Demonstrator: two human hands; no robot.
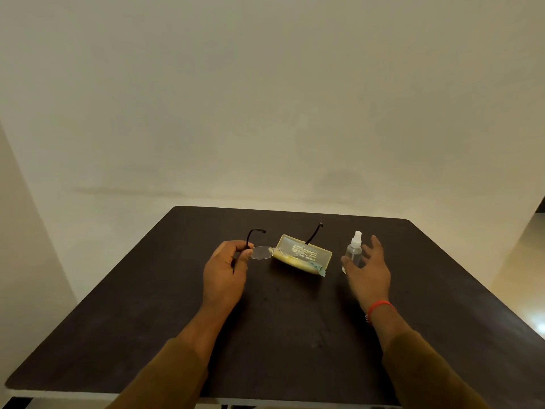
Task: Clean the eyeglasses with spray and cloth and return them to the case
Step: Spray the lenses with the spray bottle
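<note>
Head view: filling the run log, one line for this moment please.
left hand: holds eyeglasses | right hand: open at spray bottle | case: open

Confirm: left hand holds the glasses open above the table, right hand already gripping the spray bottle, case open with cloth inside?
One error: the right hand is open beside the spray bottle, not gripping it. The head view shows the left hand holding the glasses, and the open case with the cloth.

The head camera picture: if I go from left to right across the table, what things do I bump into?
left hand → eyeglasses → yellow case → spray bottle → right hand
</note>
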